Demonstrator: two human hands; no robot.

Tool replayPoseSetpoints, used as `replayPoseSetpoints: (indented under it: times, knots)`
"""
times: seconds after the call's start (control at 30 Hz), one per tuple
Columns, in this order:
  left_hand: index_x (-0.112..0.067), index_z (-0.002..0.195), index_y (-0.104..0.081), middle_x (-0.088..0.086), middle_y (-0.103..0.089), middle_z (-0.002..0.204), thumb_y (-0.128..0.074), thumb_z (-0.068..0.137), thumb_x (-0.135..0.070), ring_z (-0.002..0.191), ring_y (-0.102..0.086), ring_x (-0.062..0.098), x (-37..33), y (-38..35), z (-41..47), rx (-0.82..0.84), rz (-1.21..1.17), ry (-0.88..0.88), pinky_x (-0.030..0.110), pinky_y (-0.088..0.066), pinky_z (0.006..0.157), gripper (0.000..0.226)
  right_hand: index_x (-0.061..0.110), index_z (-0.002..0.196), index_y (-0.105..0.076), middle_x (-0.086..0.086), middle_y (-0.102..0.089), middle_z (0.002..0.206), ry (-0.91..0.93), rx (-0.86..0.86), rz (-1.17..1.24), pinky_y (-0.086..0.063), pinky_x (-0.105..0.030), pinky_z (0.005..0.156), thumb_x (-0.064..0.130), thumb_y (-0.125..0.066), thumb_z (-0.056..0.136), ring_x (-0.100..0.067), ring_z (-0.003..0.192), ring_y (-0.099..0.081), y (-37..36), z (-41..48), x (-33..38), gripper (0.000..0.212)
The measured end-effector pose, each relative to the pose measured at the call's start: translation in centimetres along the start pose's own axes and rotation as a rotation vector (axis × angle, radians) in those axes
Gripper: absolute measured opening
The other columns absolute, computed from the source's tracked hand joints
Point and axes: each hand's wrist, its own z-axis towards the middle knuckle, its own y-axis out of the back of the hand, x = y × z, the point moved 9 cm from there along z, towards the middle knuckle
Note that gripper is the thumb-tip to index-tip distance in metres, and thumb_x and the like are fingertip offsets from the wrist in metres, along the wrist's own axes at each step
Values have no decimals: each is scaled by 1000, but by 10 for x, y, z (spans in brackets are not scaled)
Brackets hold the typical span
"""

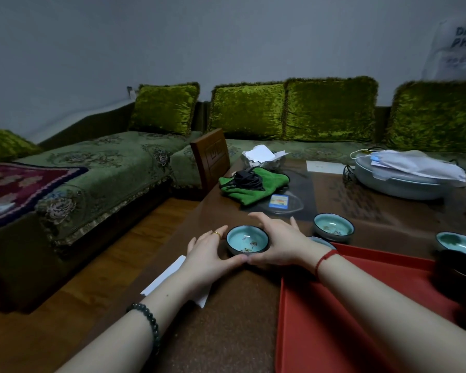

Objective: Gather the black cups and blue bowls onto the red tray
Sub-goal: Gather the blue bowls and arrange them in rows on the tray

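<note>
A blue bowl (pixel 247 239) with a dark outside sits on the brown table, left of the red tray (pixel 334 319). My left hand (pixel 210 254) and my right hand (pixel 275 243) cup it from both sides, thumbs meeting at its near rim. A second blue bowl (pixel 333 228) stands further right on the table. The rim of another bowl (pixel 323 241) peeks out behind my right wrist. At the right edge another blue bowl (pixel 459 242) sits behind a black cup (pixel 457 273) that stands on the tray.
A green cloth (pixel 253 188) with a black cable on it and a small blue box (pixel 279 201) lie further back on the table. A large pale dish (pixel 398 181) with papers stands at the back right. A white paper (pixel 172 275) lies under my left wrist. A green sofa runs behind.
</note>
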Motion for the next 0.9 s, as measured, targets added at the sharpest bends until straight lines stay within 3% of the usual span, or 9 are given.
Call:
replayPoseSetpoints:
  times: [0.1,0.33,0.47,0.57,0.63,0.77,0.87,0.9]
  knots:
    - [-25,137,-34,-5,-41,144,-63,77,-48,135,-31,16,-4,1,-1,-25,-32,-31,38,-20,114,71,30,136,-21,1,-47,138,3,-2,19,1,-60,111,55,-70,64,-19,133,-36,-3,1,-1,90]
    - [-24,137,-34,-4,-40,145,-66,75,-46,136,-30,16,-10,8,-7,-79,-63,-54,39,-20,114,73,32,136,-20,0,-50,133,36,-73,56,2,-59,111,48,-75,61,-19,131,-37,10,-9,6,94]
    - [-23,138,-33,-3,-39,146,-69,73,-43,137,-29,16,-24,21,-14,-143,-114,-74,39,-21,115,77,30,136,-24,-1,-49,132,87,-159,159,-14,-56,113,43,-78,61,-20,128,-40,29,-22,13,93]
    - [-23,137,-34,-2,-41,145,-72,70,-43,136,-32,15,-36,28,-18,-188,-182,-104,40,-25,115,80,28,135,-27,0,-49,132,143,-239,305,-34,-43,107,35,-82,60,-18,125,-44,46,-38,13,93]
    - [-25,137,-35,-1,-43,143,-73,68,-44,135,-34,16,-46,30,-22,-206,-221,-126,37,-28,113,81,29,134,-29,1,-50,130,155,-283,379,-39,-37,103,32,-82,59,-16,123,-45,56,-52,10,92]
    - [-25,136,-37,0,-47,140,-75,69,-39,133,-37,15,-77,30,-31,-230,-276,-188,30,-29,110,78,29,132,-33,0,-50,126,151,-372,432,-39,-32,104,25,-83,60,-14,124,-44,76,-82,-2,88]
    - [-24,133,-41,-1,-52,136,-76,69,-35,130,-42,13,-103,24,-37,-226,-317,-244,27,-32,108,74,26,131,-34,12,-46,114,128,-430,443,-32,-1,89,19,-83,60,-5,115,-43,90,-109,-16,86]
    - [-25,132,-42,-2,-53,134,-76,69,-33,128,-43,12,-112,20,-39,-220,-335,-262,24,-32,106,72,26,131,-35,16,-45,110,119,-447,451,-31,2,84,18,-83,60,-4,113,-43,93,-117,-22,87]
